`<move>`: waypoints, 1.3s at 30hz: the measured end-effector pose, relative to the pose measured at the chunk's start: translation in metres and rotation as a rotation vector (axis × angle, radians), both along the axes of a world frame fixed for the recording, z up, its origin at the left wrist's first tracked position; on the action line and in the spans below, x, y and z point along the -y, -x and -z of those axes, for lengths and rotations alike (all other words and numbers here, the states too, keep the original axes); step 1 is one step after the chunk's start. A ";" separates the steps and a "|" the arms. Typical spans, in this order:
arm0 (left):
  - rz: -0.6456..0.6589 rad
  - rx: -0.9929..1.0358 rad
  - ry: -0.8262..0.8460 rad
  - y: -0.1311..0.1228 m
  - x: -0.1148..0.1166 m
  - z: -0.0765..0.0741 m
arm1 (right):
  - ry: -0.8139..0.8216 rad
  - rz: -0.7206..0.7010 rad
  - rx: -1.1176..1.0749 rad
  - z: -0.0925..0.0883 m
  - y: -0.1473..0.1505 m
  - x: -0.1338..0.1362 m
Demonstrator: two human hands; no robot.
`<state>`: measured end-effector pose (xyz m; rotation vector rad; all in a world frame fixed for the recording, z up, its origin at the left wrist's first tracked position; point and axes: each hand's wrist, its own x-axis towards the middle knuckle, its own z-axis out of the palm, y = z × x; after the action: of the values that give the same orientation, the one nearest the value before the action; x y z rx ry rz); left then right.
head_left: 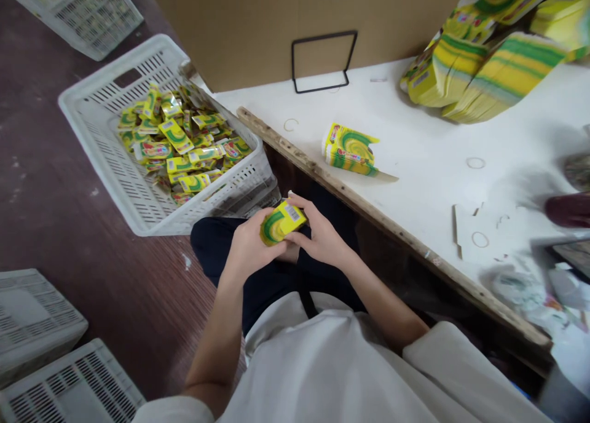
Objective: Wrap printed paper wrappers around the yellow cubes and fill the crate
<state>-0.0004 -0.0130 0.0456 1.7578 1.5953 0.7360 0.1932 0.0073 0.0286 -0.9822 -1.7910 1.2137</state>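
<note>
Above my lap, a small yellow and green cardboard box (pixel 282 221) with a barcode on one face is held between both hands. My left hand (pixel 251 245) wraps its left side, thumb along the lower edge. On the other side, my right hand (pixel 318 229) grips the barcode end with thumb and fingers. To the left, a white plastic crate (pixel 99 128) contains many similar yellow packs (pixel 177 137). A yellow printed carton piece (pixel 350 149), with an uneven right edge, lies on the white table (pixel 415 171) beyond my hands.
Stacks of flat yellow cartons (pixel 502 72) lie at the table's far right. A black wire stand (pixel 324 91) leans by a large cardboard sheet (pixel 276 29). A wooden strip (pixel 341 192) edges the table. More white crates (pixel 69 386) stand on the floor.
</note>
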 end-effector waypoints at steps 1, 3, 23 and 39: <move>-0.088 0.045 -0.046 0.005 -0.005 0.000 | -0.006 0.034 0.003 -0.003 -0.001 -0.004; -0.364 0.119 -0.240 0.019 -0.018 -0.003 | -0.048 0.147 0.056 -0.012 -0.012 -0.017; -0.317 0.417 0.058 -0.004 0.006 0.048 | -0.166 0.836 0.647 0.028 -0.109 -0.105; -0.164 0.795 -0.031 -0.034 0.000 0.042 | -0.054 0.459 0.200 -0.018 -0.035 -0.039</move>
<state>0.0332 -0.0130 0.0035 1.1202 1.1678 1.3339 0.2283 0.0464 0.0464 -1.4280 -1.6107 0.7989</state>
